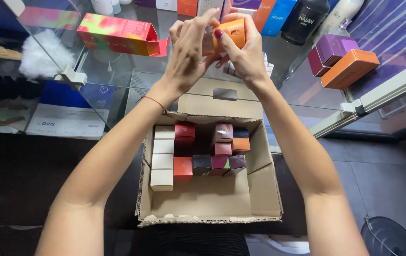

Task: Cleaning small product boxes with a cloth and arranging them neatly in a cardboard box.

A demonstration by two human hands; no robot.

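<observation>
Nearest the camera, an open brown corrugated cardboard box [212, 199] rests just in front of the person, its flaps folded outward and its front half bare. Packed against its far wall stand small upright cartons: a column of white rectangular cartons [162, 159] on the left, red square cartons [184, 149] beside them, then a cluster of pink, purple, dark and orange small cartons [226, 151] to the right. Below and around the box lies a dark floor [18, 175], grey-tiled on the right, where the rim of a round dark bin [390, 237] shows at the corner.

Both forearms reach up over the box. The left hand [189, 52] and right hand [245, 54] meet above the box's far flap, sharing a small orange rectangular cardboard carton [231, 31] held in the air in front of the glass. The right hand's fingers wrap around its side and back, gripping it; the left hand's fingers curl against its top and near face, touching it. A thin red string bracelet [154, 101] circles the left wrist.

Beyond the hands stands a glass display case [117, 90] with white metal framing. On its glass shelf lie a long multicoloured red, green and yellow carton [117, 34] to the left, a white fluffy tuft [42, 54] further left, and an orange flat carton [350, 68] with a purple carton [333, 50] to the right. At the very back stand a blue carton [279, 16] and a black bottle [305, 19].
</observation>
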